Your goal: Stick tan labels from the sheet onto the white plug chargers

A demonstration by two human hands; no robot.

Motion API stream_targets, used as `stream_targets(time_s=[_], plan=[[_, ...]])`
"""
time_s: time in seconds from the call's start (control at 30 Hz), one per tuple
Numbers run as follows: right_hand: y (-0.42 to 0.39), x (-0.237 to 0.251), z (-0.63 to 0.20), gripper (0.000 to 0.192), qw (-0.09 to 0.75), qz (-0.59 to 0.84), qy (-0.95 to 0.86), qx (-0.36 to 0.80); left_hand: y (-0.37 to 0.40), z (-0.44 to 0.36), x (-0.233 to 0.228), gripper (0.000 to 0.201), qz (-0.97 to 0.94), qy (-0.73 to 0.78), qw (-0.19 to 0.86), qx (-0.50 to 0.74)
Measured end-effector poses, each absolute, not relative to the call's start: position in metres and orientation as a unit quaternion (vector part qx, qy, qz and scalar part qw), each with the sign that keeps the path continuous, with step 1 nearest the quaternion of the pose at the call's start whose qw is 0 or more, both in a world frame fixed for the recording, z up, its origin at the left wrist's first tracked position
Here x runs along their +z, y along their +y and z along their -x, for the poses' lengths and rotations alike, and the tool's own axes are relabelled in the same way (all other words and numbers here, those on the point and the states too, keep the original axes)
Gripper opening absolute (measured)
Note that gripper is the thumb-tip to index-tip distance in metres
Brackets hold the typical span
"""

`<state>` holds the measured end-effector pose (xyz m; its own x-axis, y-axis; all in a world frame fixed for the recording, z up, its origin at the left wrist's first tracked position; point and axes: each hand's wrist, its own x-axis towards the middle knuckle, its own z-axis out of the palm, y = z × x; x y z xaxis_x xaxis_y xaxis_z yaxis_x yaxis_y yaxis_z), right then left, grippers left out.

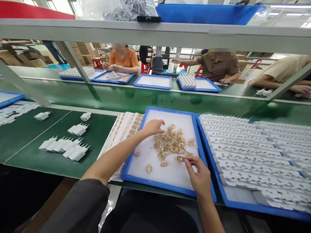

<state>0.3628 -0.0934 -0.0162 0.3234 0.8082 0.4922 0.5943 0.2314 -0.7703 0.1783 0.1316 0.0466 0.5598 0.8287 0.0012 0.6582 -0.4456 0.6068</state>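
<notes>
A blue-rimmed tray with a white lining lies in front of me. In it is a loose heap of small, curled tan pieces, thin and see-through, with a few strays around it. My left hand reaches over the heap's far left side, thumb and fingers apart, nothing visible between them. At the heap's near right edge, my right hand pinches a small flat tan piece between thumb and finger. That piece has a light opening in its middle.
Left of the tray lie white sheets with tan pieces. White plug adapters stand on the green bench. Rows of white parts fill a tray at right. A shelf beam crosses overhead; co-workers sit across.
</notes>
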Motion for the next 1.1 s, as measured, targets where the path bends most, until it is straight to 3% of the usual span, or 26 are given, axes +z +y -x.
stream_targets(time_s=[0.13,0.2,0.3,0.43,0.53,0.73,0.93,1.1], plan=[[-0.092,-0.009,-0.358,0.007,0.56,0.584,-0.563,0.168,0.087,-0.131,0.06,0.037,-0.791,0.429,0.371,0.23],[-0.091,0.002,-0.348,0.004,0.573,0.532,-0.574,0.244,0.049,-0.11,0.06,0.044,-0.658,0.348,0.573,0.342],[-0.091,0.023,-0.324,0.003,0.581,0.414,-0.591,0.377,-0.005,-0.098,0.048,0.046,-0.478,0.275,0.732,0.4],[-0.091,0.039,-0.293,0.004,0.576,0.311,-0.571,0.495,-0.042,-0.108,0.02,0.04,-0.332,0.25,0.81,0.413],[-0.091,0.036,-0.285,0.004,0.599,0.301,-0.52,0.529,-0.047,-0.115,0.003,0.038,-0.35,0.274,0.782,0.436],[-0.092,0.023,-0.29,0.004,0.632,0.297,-0.448,0.558,-0.047,-0.107,-0.009,0.036,-0.571,0.3,0.62,0.447],[-0.094,0.02,-0.284,0.004,0.628,0.319,-0.43,0.564,-0.05,-0.101,-0.002,0.054,-0.734,0.286,0.453,0.417],[-0.094,0.02,-0.278,0.012,0.605,0.281,-0.37,0.647,-0.051,-0.106,-0.004,0.076,-0.743,0.269,0.451,0.416]])
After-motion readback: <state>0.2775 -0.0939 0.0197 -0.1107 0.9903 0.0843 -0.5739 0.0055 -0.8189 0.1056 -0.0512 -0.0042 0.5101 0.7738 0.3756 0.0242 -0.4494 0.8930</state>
